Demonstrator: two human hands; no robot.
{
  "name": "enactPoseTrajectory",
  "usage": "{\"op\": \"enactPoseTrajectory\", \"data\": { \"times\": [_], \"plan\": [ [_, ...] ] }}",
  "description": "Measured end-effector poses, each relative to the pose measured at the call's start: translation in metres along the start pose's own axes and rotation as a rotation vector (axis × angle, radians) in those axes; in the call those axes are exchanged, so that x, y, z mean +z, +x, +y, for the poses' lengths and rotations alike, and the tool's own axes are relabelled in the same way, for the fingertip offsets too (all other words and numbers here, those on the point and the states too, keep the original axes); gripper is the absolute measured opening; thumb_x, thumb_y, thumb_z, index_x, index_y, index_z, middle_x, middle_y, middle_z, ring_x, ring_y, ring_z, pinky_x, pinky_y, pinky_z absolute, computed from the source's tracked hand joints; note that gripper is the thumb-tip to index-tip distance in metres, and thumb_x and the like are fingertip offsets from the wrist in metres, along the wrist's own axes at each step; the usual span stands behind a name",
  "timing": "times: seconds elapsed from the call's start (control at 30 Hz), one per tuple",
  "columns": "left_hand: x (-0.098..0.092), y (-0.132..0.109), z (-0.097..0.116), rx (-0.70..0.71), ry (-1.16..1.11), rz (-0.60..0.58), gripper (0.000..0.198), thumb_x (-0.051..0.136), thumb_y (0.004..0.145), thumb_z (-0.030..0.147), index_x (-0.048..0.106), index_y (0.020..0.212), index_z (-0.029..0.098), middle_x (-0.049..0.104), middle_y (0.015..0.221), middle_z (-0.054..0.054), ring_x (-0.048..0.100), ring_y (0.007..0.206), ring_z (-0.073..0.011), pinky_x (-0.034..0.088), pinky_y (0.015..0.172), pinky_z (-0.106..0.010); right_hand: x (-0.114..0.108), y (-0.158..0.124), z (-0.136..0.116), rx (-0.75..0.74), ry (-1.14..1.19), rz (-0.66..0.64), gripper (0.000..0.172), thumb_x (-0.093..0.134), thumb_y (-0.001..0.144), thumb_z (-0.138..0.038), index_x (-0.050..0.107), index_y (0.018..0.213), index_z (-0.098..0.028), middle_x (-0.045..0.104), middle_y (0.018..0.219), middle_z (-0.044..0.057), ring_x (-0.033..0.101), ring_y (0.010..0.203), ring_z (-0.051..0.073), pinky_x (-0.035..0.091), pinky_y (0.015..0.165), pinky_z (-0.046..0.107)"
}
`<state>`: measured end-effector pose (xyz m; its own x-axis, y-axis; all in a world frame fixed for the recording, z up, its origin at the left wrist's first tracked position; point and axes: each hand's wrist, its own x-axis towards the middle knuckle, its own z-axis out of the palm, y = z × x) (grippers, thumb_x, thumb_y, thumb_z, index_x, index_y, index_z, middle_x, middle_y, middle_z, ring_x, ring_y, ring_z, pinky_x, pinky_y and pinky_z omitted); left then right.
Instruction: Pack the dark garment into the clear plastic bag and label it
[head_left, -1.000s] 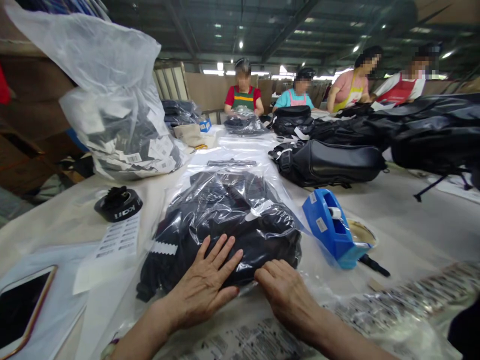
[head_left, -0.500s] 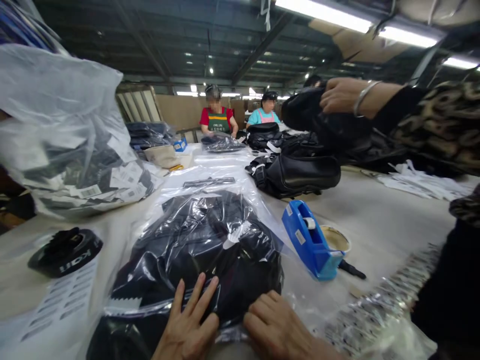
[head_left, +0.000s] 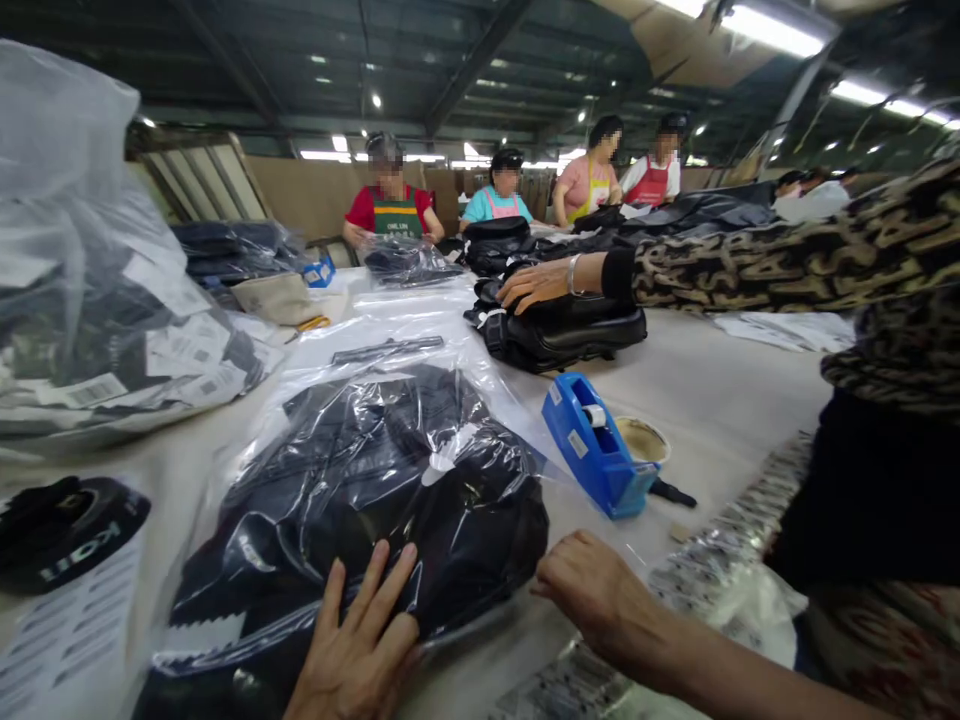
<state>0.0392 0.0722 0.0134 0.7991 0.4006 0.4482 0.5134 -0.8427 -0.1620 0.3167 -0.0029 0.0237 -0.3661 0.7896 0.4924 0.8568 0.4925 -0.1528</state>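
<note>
Your left hand [head_left: 356, 635] is spread on the clear plastic bag [head_left: 259, 435] in front of you, its grip wide open and closed on nothing. Your right hand [head_left: 600, 585] is just beside the near right corner of that bag, fingers curled in; I cannot tell how tight its grip is or whether it has any film in it. Inside the bag on the counter [head_left: 705, 385] lies a black item [head_left: 322, 540], with a white tag [head_left: 450, 455] and a white zigzag-edged strip [head_left: 201, 637] showing through. To your left stands a big translucent sack [head_left: 67, 110], its lower part filled with dark pieces and barcoded white labels [head_left: 199, 345]. Beyond it, dark goods [head_left: 236, 245] sit piled under shiny clear film. On your right is a blue tape dispenser [head_left: 600, 455], a white core [head_left: 596, 415] sitting in its slot. Past that, a co-worker's hand [head_left: 544, 283] with a bangle reaches in to a shiny black bag [head_left: 570, 335]; its contents are hidden. Farther back, a person in a green apron [head_left: 397, 215] has another clear-wrapped dark bundle [head_left: 412, 262].
</note>
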Motion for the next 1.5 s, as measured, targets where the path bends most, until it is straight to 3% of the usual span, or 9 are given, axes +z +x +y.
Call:
{"op": "enactPoseTrajectory", "data": {
  "times": [0.13, 0.37, 0.57, 0.63, 0.8, 0.9, 1.07, 1.17, 1.5],
  "plan": [
    [0.006, 0.0, -0.006, 0.086, 0.042, 0.048, 0.014, 0.05, 0.083, 0.01, 0.045, 0.074, 0.02, 0.052, 0.131, -0.02, 0.016, 0.14, -0.0304, 0.008, 0.112, -0.058, 0.0, 0.008, 0.001, -0.008, -0.141, 0.062, 0.035, 0.033, 0.1, -0.027, 0.049, 0.071, -0.018, 0.053, 0.063, 0.001, 0.043, 0.058, 0.015, 0.028, 0.06, 0.029],
    [0.002, 0.006, -0.012, 0.172, 0.065, 0.046, 0.015, 0.054, 0.077, 0.009, 0.045, 0.072, 0.02, 0.054, 0.127, -0.022, 0.014, 0.14, -0.0324, 0.005, 0.113, -0.056, 0.006, 0.014, 0.003, 0.066, -0.182, 0.066, 0.039, 0.031, 0.1, -0.03, 0.049, 0.068, -0.019, 0.052, 0.06, 0.0, 0.043, 0.056, 0.015, 0.027, 0.059, 0.03],
    [-0.007, 0.008, -0.02, 0.22, 0.082, 0.016, 0.009, 0.054, 0.078, 0.016, 0.048, 0.072, 0.021, 0.053, 0.131, -0.018, 0.016, 0.14, -0.029, 0.003, 0.115, -0.049, 0.005, 0.018, 0.0, 0.176, -0.159, -0.077, 0.021, 0.051, 0.092, -0.025, 0.052, 0.071, -0.02, 0.059, 0.062, 0.001, 0.053, 0.057, 0.016, 0.03, 0.06, 0.029],
    [-0.007, 0.009, -0.015, 0.166, 0.039, 0.024, 0.009, 0.052, 0.08, 0.018, 0.051, 0.071, 0.021, 0.053, 0.132, -0.015, 0.023, 0.139, -0.0264, 0.005, 0.116, -0.045, 0.004, 0.02, -0.001, 0.202, -0.152, -0.119, 0.019, 0.057, 0.088, -0.025, 0.052, 0.071, -0.02, 0.061, 0.063, 0.001, 0.055, 0.057, 0.016, 0.031, 0.06, 0.029],
    [-0.001, 0.021, 0.012, -0.137, -0.143, 0.154, 0.031, 0.042, 0.09, 0.034, 0.052, 0.065, 0.019, 0.053, 0.132, -0.015, 0.041, 0.13, -0.0249, 0.011, 0.115, -0.043, 0.001, 0.022, -0.002, 0.222, -0.143, -0.149, 0.018, 0.06, 0.086, -0.025, 0.054, 0.07, -0.019, 0.063, 0.062, 0.001, 0.059, 0.056, 0.016, 0.032, 0.058, 0.028],
    [0.001, 0.033, 0.022, -0.099, -0.181, 0.169, 0.034, 0.046, 0.089, 0.042, 0.053, 0.067, 0.018, 0.048, 0.136, -0.019, 0.036, 0.134, -0.0263, 0.012, 0.115, -0.044, 0.001, 0.023, -0.002, 0.226, -0.141, -0.156, 0.017, 0.06, 0.086, -0.025, 0.054, 0.071, -0.019, 0.063, 0.063, 0.001, 0.06, 0.057, 0.017, 0.033, 0.058, 0.029],
    [0.004, 0.04, 0.018, -0.037, -0.167, 0.074, 0.02, 0.045, 0.089, 0.016, 0.049, 0.069, 0.018, 0.044, 0.139, -0.019, 0.028, 0.137, -0.0238, 0.017, 0.113, -0.046, 0.002, 0.022, 0.002, 0.213, -0.143, -0.151, 0.02, 0.062, 0.086, -0.03, 0.054, 0.072, -0.018, 0.064, 0.063, 0.0, 0.06, 0.057, 0.016, 0.032, 0.056, 0.028],
    [0.009, 0.037, 0.014, -0.03, -0.138, 0.052, 0.018, 0.045, 0.088, 0.014, 0.048, 0.071, 0.02, 0.043, 0.14, -0.017, 0.026, 0.138, -0.0215, 0.014, 0.114, -0.045, 0.0, 0.019, 0.012, 0.174, -0.14, -0.14, 0.024, 0.064, 0.085, -0.035, 0.053, 0.072, -0.019, 0.063, 0.063, -0.002, 0.059, 0.057, 0.015, 0.032, 0.056, 0.027],
    [0.017, 0.036, 0.016, -0.051, -0.117, 0.102, 0.019, 0.044, 0.087, 0.015, 0.048, 0.069, 0.021, 0.044, 0.139, -0.014, 0.032, 0.135, -0.0214, 0.014, 0.115, -0.046, -0.017, 0.0, 0.039, 0.124, -0.273, 0.061, 0.031, 0.042, 0.097, -0.027, 0.053, 0.07, -0.017, 0.055, 0.063, 0.002, 0.048, 0.058, 0.016, 0.028, 0.059, 0.031]
  ]
}}
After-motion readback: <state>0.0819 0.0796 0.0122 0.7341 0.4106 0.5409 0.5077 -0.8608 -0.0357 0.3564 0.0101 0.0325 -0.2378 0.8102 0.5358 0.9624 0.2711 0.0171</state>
